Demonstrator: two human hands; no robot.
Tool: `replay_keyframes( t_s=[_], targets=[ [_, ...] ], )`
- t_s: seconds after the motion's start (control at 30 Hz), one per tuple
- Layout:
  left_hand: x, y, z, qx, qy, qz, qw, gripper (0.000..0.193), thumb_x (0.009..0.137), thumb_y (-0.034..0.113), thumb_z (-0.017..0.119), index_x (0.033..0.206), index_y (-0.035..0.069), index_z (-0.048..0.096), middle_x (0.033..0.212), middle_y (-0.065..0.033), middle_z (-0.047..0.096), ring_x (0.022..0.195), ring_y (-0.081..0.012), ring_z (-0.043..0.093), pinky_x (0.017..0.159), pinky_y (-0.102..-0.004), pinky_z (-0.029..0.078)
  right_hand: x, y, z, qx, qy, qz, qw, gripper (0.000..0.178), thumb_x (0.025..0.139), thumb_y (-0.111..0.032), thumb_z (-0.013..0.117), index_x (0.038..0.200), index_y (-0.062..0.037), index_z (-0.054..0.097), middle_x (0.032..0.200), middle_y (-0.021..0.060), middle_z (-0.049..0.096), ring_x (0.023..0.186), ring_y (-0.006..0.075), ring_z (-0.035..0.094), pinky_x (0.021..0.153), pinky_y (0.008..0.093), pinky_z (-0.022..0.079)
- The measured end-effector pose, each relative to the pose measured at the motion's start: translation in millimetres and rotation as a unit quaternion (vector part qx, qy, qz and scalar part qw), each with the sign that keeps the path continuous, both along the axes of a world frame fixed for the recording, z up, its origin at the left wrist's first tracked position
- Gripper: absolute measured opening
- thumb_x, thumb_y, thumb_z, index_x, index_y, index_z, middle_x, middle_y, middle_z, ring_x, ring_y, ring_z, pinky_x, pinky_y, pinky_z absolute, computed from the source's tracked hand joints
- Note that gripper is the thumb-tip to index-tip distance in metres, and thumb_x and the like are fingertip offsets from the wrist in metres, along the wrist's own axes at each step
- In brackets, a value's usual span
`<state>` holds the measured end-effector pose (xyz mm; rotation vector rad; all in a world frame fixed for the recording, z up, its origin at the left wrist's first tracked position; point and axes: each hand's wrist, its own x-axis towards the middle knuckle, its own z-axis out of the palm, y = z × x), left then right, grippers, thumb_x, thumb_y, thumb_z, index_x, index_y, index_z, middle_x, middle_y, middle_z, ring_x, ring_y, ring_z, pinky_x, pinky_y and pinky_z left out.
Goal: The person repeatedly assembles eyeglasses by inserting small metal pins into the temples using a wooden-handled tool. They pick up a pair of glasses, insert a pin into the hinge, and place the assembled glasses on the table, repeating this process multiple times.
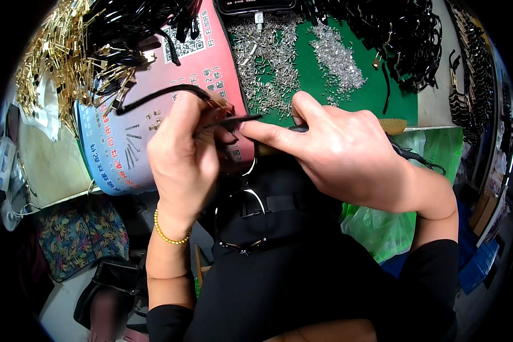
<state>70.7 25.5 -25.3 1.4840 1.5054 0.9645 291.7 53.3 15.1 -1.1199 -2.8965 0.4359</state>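
My left hand (182,142) is closed around a black eyeglass temple arm (165,91). The arm's curved length runs out to the left, with a gold metal fitting near my fingertips. A dark, pointed piece (233,121) crosses between my two hands; whether it belongs to the temple arm cannot be told. My right hand (342,148) is curled, its index finger stretched to this piece. Something dark shows in its grip, mostly hidden by the fingers. Just below my hands, a thin-rimmed eyeglass frame (240,219) lies against my black clothing.
Small silver screws (268,62) and a paler heap of tiny parts (339,60) lie on the green mat (402,108). Gold metal pieces (54,62) are piled left; black temple arms (404,34) lie far right. A printed pink-blue sheet (137,131) and a phone (256,4) are nearby.
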Motion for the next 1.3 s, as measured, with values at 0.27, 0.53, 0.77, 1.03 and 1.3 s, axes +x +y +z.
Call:
replay_keyframes(
  t_s=[0.27, 0.53, 0.77, 1.03, 1.3],
  targets=[
    [1, 2, -1, -0.002, -0.020, 0.028, 0.999, 0.009, 0.099, -0.005, 0.057, 0.107, -0.001, 0.060, 0.087, -0.0075, 0.071, 0.064, -0.0094, 0.066, 0.059, -0.0241, 0.051, -6, -2, -1, -0.003, 0.036, -0.027, 0.999, 0.055, 0.084, -0.012, 0.068, 0.135, -0.0304, 0.064, 0.085, 0.0070, 0.051, 0.064, 0.0224, 0.064, 0.047, 0.0355, 0.051],
    [3, 0, -3, 0.011, -0.033, 0.030, 0.999, 0.013, 0.097, -0.006, 0.058, 0.109, 0.000, 0.061, 0.087, -0.0057, 0.070, 0.062, -0.0084, 0.062, 0.059, -0.0239, 0.051, -11, -5, -3, 0.012, 0.025, -0.041, 0.999, 0.055, 0.083, -0.010, 0.067, 0.134, -0.0310, 0.065, 0.086, 0.0062, 0.050, 0.063, 0.0215, 0.062, 0.048, 0.0343, 0.051],
    [1, 0, -12, 0.059, 0.036, 0.016, 0.997, 0.024, 0.089, -0.013, 0.060, 0.108, 0.001, 0.061, 0.086, -0.0096, 0.068, 0.063, -0.0171, 0.065, 0.060, -0.0293, 0.052, -13, -1, -9, 0.186, -0.024, 0.026, 0.982, 0.045, 0.083, -0.022, 0.069, 0.127, -0.0314, 0.069, 0.087, -0.0001, 0.050, 0.064, 0.0131, 0.054, 0.052, 0.0256, 0.049],
    [3, 1, -8, 0.057, 0.017, -0.001, 0.998, 0.025, 0.089, -0.015, 0.058, 0.109, 0.000, 0.061, 0.091, -0.0096, 0.068, 0.065, -0.0156, 0.066, 0.060, -0.0294, 0.052, -14, 8, -11, 0.139, -0.012, 0.008, 0.990, 0.035, 0.087, -0.024, 0.070, 0.122, -0.0207, 0.065, 0.091, 0.0011, 0.053, 0.068, 0.0153, 0.059, 0.055, 0.0280, 0.050],
    [-5, 67, -15, 0.186, -0.055, 0.108, 0.975, 0.023, 0.105, 0.009, 0.055, 0.125, -0.001, 0.063, 0.109, -0.0075, 0.075, 0.078, -0.0109, 0.072, 0.062, -0.0228, 0.058, 22, 5, 19, 0.020, -0.013, -0.129, 0.991, 0.032, 0.091, -0.012, 0.068, 0.121, -0.0188, 0.062, 0.096, 0.0070, 0.057, 0.073, 0.0286, 0.065, 0.058, 0.0390, 0.052]
  ],
)
